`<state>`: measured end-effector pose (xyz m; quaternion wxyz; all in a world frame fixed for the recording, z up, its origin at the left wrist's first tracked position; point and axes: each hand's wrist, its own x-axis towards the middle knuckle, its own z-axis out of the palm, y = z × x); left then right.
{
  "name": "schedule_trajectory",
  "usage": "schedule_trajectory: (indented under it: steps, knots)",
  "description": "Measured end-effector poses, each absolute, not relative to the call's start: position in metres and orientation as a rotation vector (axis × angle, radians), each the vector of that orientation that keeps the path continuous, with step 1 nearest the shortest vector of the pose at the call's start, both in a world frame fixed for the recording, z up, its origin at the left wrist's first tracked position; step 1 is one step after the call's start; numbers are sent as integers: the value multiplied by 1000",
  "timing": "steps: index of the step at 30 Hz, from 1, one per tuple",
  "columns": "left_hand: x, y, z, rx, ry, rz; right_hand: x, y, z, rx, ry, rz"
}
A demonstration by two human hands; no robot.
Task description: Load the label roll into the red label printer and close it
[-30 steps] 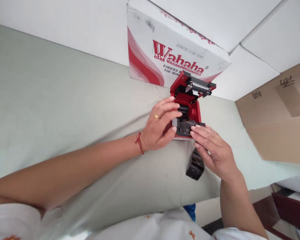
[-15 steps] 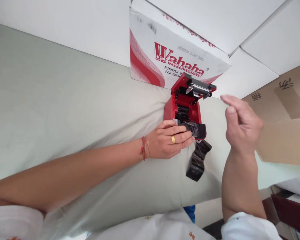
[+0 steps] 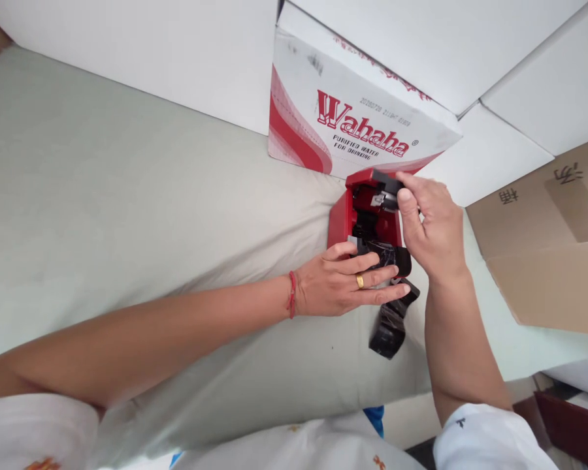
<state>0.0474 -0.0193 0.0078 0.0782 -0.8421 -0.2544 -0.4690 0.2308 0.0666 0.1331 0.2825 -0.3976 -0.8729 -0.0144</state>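
Observation:
A small red machine (image 3: 340, 219), which looks like a label printer, stands with its hinged lid (image 3: 362, 177) raised. Inside it a black strip is visible, and a creased black film strip (image 3: 389, 334) hangs out over its front edge onto the cloth. My left hand (image 3: 340, 281) lies across the front edge, fingers stretched out and resting on the film there. My right hand (image 3: 434, 228) is closed on the lid's right end, thumb in front and fingers behind. Part of the lid's roller is hidden by that hand.
A white and red water carton (image 3: 298, 98) stands right behind the machine. To the right is a brown cardboard box (image 3: 543, 274). White panels (image 3: 176, 59) run along the back. A pale green cloth (image 3: 127, 196) covers the surface.
My right hand has moved left and taken hold of the lid, which now sits somewhat lower. My left fingers have spread and reach farther right along the front edge.

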Motion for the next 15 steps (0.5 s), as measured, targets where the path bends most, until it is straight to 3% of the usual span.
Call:
schedule_trajectory:
  steps: [8, 15]
  knots:
    - [52, -29, 15, -2389, -725, -1249, 247, 13, 125, -1089, -2415, 167]
    - [53, -29, 17, -2566, -694, -1399, 255, 8, 124, -1073, -2465, 171]
